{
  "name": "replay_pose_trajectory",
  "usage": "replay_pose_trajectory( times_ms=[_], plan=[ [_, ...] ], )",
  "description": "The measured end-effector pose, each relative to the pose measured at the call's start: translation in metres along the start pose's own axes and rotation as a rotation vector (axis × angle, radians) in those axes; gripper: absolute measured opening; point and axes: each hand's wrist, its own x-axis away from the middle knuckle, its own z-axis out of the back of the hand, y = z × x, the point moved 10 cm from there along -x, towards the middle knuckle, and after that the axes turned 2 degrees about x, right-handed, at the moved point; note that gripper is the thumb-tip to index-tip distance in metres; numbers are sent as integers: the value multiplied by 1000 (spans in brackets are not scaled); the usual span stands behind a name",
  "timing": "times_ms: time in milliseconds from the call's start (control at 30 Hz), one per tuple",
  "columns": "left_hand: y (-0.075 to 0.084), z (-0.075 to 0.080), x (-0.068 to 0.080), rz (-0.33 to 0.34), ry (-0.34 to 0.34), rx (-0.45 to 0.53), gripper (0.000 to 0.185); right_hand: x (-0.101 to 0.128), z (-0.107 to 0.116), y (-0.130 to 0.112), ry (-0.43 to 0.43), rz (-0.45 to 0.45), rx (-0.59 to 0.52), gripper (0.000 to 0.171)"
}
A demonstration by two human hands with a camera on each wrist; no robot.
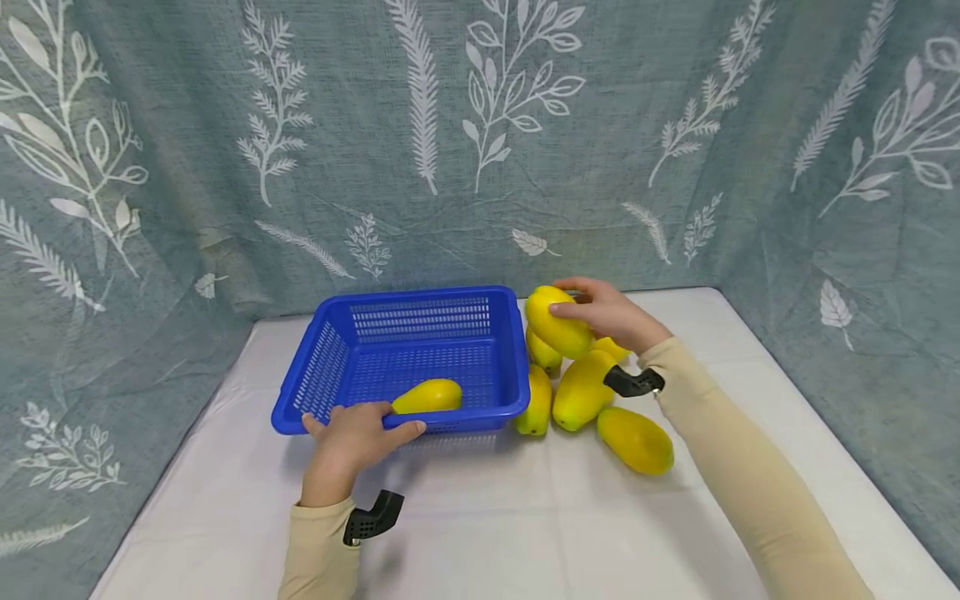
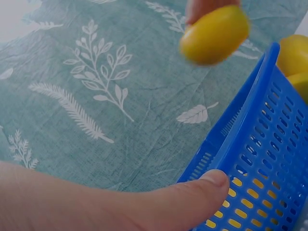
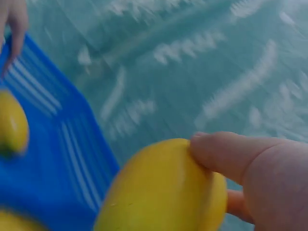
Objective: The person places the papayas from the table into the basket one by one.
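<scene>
A blue plastic basket [image 1: 412, 296] with slotted walls stands on the table, one yellow mango [image 1: 431, 396] lying inside near its front wall. My left hand [image 1: 348, 442] grips the basket's front rim, its thumb [image 2: 214, 180] along the outer wall and its fingers over the rim. Held up beside the basket's right rim, a yellow mango [image 1: 557, 323] is in my right hand [image 1: 607, 315]. The thumb [image 3: 216, 149] presses one side of this mango [image 3: 159, 192]; the fingers behind it are mostly hidden. Below that hand, several more mangoes [image 1: 583, 392] sit close together.
The pile lies against the basket's right side, with one mango [image 1: 636, 442] at its front right. A white cloth [image 1: 480, 533] covers the table. Grey-green curtains [image 1: 450, 225] with white leaf prints hang behind and on both sides.
</scene>
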Motion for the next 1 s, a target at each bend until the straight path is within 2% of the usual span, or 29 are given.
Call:
replay_pose_trajectory(
  times_ms=[167,367,600,1000],
  plan=[
    [6,0,-1,-13,11,8,79,-22,-52,-27,12,4,-64,61],
    [7,-1,-2,-4,7,5,79,-37,-98,-38,-4,19,2,64],
    [9,0,-1,-14,18,4,76,-46,-118,-29,-1,17,17,62],
    [0,2,2,-7,33,8,76,-55,-160,-17,-6,-24,104,62]
  ],
)
